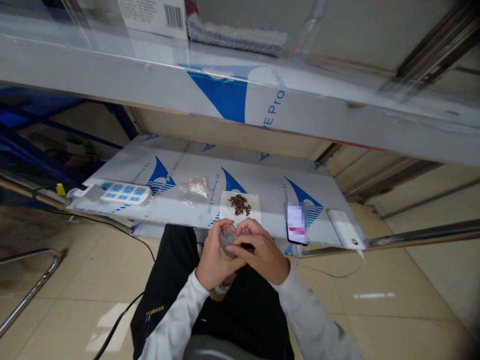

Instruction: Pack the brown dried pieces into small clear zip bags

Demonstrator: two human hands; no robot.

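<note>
My left hand (215, 255) and my right hand (260, 250) meet above my lap at the shelf's front edge. Between them is a small clear plastic piece (227, 236); whether it is a bag or a little cup I cannot tell. The fingers of both hands are curled around it. Just beyond the fingertips lies a white paper sheet (255, 202) bearing a heap of small brown pieces (239, 205), like capsules or pellets. Left of the sheet is a clear zip bag (195, 189) with whitish contents.
A white power strip (144, 195) sits at the shelf's left end. On the right lie a phone (297, 223) with a cable and a white power bank (345, 229). An upper shelf (318, 100) overhangs the back, carrying a box (153, 17) and a folded cloth (236, 37).
</note>
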